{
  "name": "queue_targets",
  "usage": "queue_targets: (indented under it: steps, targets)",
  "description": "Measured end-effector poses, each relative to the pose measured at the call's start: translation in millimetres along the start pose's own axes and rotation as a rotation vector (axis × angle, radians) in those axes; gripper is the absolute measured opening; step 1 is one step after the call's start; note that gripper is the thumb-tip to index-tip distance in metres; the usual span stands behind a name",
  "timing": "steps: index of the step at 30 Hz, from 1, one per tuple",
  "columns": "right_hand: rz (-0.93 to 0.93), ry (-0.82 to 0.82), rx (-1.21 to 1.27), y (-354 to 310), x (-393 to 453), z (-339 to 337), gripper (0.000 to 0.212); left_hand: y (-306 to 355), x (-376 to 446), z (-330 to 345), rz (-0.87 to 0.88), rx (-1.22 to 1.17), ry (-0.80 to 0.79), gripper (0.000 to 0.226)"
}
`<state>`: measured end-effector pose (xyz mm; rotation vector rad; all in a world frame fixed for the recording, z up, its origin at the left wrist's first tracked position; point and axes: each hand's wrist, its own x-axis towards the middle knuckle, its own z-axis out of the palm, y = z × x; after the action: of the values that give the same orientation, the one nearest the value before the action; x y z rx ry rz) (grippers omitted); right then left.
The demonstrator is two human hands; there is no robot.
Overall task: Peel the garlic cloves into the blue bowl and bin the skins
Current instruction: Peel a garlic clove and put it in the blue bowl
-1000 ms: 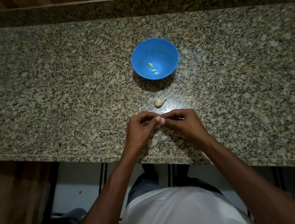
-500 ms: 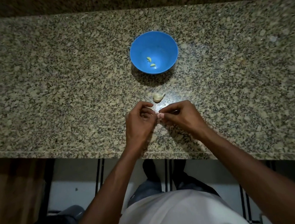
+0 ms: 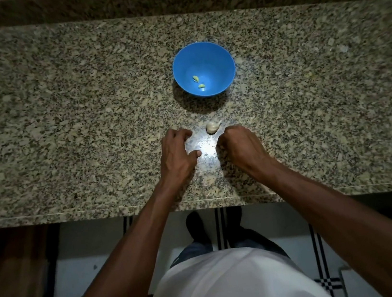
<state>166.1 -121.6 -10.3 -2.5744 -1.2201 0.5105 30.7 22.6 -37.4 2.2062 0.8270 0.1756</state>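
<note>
Counter — speckled granite slab, running the width of the view; bears everything listed below.

Bowl — blue, upright, standing beyond the hands. Holds two peeled cloves lying near its bottom, close to each other.

Right hand — knuckles up on the counter, fingers curled under into a loose fist. Whether it holds a clove or skin inside cannot be told; nothing shows between the fingers.

Left hand — palm down, fingers spread and bent towards the counter, thumb out to the side; nothing visible in its grip.

Garlic — one pale unpeeled piece with a small tail, lying on the counter between bowl and hands, just beside the right hand's knuckles, apart from the left.

Step in hand — judged as between cloves: two done, the piece on the counter next. The next move calls for a pinch on that piece, then working its skin loose with the fingernails. No bin or loose skins in view.
</note>
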Motion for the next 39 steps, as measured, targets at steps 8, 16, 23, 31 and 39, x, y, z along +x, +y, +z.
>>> queue_targets:
  steps: [8,16,23,31,39]
  targets:
    - [-0.13,0.132,0.002,-16.9,6.0,-6.7,0.039,-4.1,-1.4,-0.8,-0.006,-0.036,-0.019,0.053]
    - [-0.223,0.092,-0.289,-21.1,6.9,-1.2,0.011,-1.1,-1.0,-2.1,-0.034,-0.048,-0.006,0.051]
    - [-0.187,0.028,-0.208,-26.4,3.0,-7.6,0.019,-3.5,2.3,-5.1,-0.024,-0.066,-0.013,0.05]
    - [0.295,-0.06,0.93,7.4,-2.6,-13.7,0.014,10.1,-6.0,-5.8,-0.128,-0.417,-0.036,0.018]
    - [0.3,-0.086,1.112,-1.6,-11.8,-6.0,0.023,27.6,-13.4,-2.0,-0.062,-0.495,-0.05,0.017]
